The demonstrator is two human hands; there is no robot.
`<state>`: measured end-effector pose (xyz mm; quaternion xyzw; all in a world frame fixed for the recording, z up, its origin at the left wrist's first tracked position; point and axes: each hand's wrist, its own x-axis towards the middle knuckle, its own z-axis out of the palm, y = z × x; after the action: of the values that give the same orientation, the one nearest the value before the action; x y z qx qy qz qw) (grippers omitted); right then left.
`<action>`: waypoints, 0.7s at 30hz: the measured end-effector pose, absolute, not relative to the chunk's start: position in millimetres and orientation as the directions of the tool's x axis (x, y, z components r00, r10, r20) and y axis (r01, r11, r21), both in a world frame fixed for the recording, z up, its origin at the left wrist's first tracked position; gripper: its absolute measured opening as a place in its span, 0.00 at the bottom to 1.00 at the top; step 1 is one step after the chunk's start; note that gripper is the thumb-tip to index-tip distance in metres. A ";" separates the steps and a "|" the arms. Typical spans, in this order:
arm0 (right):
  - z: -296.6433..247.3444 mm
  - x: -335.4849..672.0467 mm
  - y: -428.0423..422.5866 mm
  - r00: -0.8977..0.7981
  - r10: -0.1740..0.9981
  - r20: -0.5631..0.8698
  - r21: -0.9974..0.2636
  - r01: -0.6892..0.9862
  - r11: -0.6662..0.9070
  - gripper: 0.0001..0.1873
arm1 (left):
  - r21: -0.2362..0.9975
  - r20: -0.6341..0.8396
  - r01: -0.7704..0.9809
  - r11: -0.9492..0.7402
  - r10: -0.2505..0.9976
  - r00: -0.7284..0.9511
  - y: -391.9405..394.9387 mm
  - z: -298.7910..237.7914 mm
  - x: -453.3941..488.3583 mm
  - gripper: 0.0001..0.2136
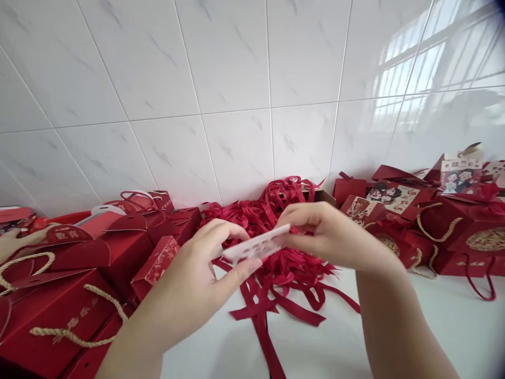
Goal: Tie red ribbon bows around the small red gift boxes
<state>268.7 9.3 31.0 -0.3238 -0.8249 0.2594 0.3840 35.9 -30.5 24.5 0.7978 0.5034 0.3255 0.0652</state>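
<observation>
Between my two hands is a small white printed card or flat packet (256,245), tilted and blurred, so its print cannot be read. My left hand (215,258) pinches its left end, with the thumb along the near face. At the upper right end, the thumb and fingers of my right hand (311,231) close on it. Behind and below lies a heap of dark red ribbon (294,271), with loose strips trailing toward me over the white table (315,347). The ribbon is not in either hand.
Red gift boxes (79,316) with rope handles crowd the left side. More red boxes (445,231), some with cartoon couples, stand at the right. An open cardboard box (325,197) sits behind the ribbon, against a tiled wall (236,147). Another person's hand (23,239) shows at far left.
</observation>
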 end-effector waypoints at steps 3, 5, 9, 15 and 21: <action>25.4 307.0 33.5 -0.017 0.910 0.415 -0.728 0.593 0.343 0.09 | 0.408 0.386 0.836 -0.367 0.899 0.207 -3.2 6.4 49.5 0.23; 20.2 331.0 51.9 0.307 0.874 0.376 -0.755 0.649 0.097 0.11 | 0.340 0.356 0.868 -0.363 0.904 0.238 26.1 -3.5 67.4 0.25; 5.5 357.5 82.1 0.481 0.811 0.332 -0.753 0.653 -0.079 0.10 | -0.011 0.289 0.923 -0.385 0.882 0.371 104.8 -14.2 124.2 0.31; -22.7 358.7 120.4 0.457 0.852 0.256 -0.736 0.663 -0.134 0.09 | -0.255 0.220 0.712 -0.654 0.678 0.702 210.5 -23.1 179.9 0.43; -34.4 353.2 140.4 0.482 0.829 0.286 -0.749 0.652 -0.120 0.11 | -0.184 0.320 0.708 -0.682 0.640 0.699 241.2 -30.9 164.3 0.19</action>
<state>353.2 140.4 -34.4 -0.7416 -0.4990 0.1013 0.4369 164.3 241.2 -30.9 0.9096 0.3704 0.1158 -0.1482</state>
